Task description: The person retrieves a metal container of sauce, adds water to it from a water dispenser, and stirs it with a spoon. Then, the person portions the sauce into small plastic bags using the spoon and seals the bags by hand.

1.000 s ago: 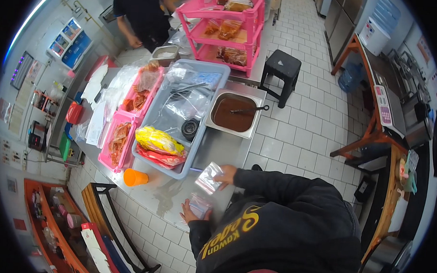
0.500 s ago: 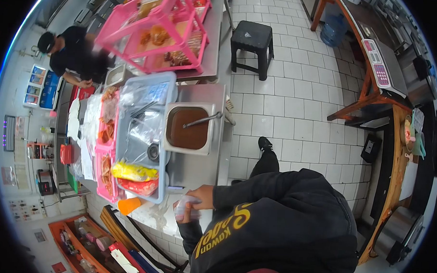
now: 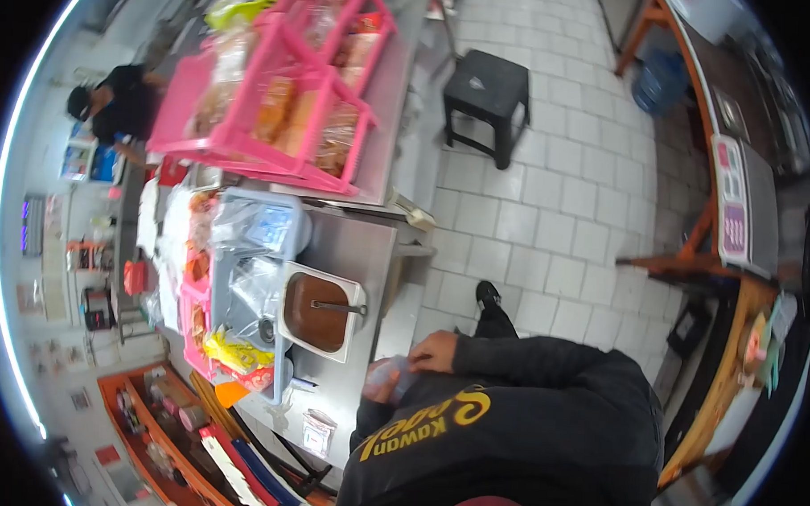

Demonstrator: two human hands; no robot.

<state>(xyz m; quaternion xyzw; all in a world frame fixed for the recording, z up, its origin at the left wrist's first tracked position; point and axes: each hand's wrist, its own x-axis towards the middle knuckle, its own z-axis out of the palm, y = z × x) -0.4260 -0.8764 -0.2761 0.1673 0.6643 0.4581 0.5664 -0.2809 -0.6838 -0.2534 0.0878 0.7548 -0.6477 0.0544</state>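
Close to my chest, my left hand [image 3: 381, 384] is closed around a crumpled clear plastic bag [image 3: 401, 371]. My right hand [image 3: 434, 351] pinches the same bag from the other side, its fingers bent. What lies inside the bag is too blurred to make out. Below and left of the hands, a small printed packet [image 3: 318, 431] lies on the steel table [image 3: 342, 398]. Further along the table stands a square metal pan [image 3: 318, 314] of brown sauce, with a metal utensil handle [image 3: 341, 307] resting across it.
A blue tray [image 3: 286, 378] beside the pan holds plastic bags and a yellow packet [image 3: 241, 353]. Pink stacked baskets [image 3: 248, 158] with packaged food stand beyond. A black stool [image 3: 487, 88] is on the tiled floor. At right is a scale [image 3: 732, 197]. A co-worker [image 3: 116, 105] stands far left.
My view has shifted, so the table and baskets sit differently. Both hands have drawn nearer my chest with the plastic bag. The printed packet now shows on the table.
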